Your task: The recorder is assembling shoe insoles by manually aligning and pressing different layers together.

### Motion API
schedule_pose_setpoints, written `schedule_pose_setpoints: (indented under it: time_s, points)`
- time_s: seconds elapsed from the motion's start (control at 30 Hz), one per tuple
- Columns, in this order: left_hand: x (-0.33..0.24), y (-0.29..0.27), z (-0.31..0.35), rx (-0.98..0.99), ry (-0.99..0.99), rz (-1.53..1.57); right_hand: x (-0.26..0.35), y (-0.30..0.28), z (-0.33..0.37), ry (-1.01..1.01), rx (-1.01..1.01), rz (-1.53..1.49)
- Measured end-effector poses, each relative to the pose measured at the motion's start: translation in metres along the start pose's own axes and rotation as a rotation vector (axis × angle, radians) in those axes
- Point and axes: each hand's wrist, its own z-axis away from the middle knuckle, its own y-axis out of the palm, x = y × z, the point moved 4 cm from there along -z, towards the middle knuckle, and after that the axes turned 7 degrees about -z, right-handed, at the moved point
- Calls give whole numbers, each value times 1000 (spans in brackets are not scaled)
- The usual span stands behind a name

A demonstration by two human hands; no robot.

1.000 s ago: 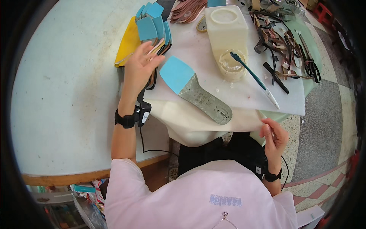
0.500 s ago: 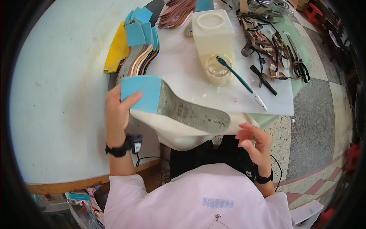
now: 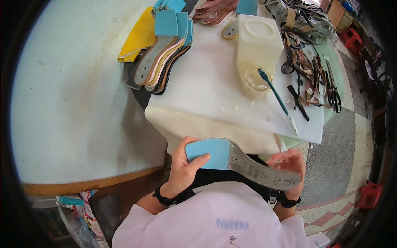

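Close to my body, my left hand holds an insole with a blue heel end and a grey, curved front part. The thumb presses on the blue face while the other fingers go behind it. At the grey tip is my right hand, its fingers loosely spread above the edge and slightly blurred. The tip covers part of that palm, and whether they touch cannot be made out. Farther off, a fanned stack of similar insoles with blue ends lies on the table.
A whitish plastic container of pale glue stands on the white sheet. A toothbrush-like brush leans from its opening. Scissors lie by dark scrap strips at the right. A yellow cloth sits beside the stack.
My left hand has brought the insole nearer to my body and to the right. Its grey tip now overlaps my right hand. The view has shifted, showing more of the stack.
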Motion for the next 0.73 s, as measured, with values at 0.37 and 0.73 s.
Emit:
schedule_pose_setpoints:
  time_s: [0.37, 0.73]
  points:
    - [21, 9, -3, 758, -417, 597, 8, 10, -20, -79, -110, 86]
    - [16, -21, -32, 870, -417, 778, 11, 28, -65, -94, -111, 782]
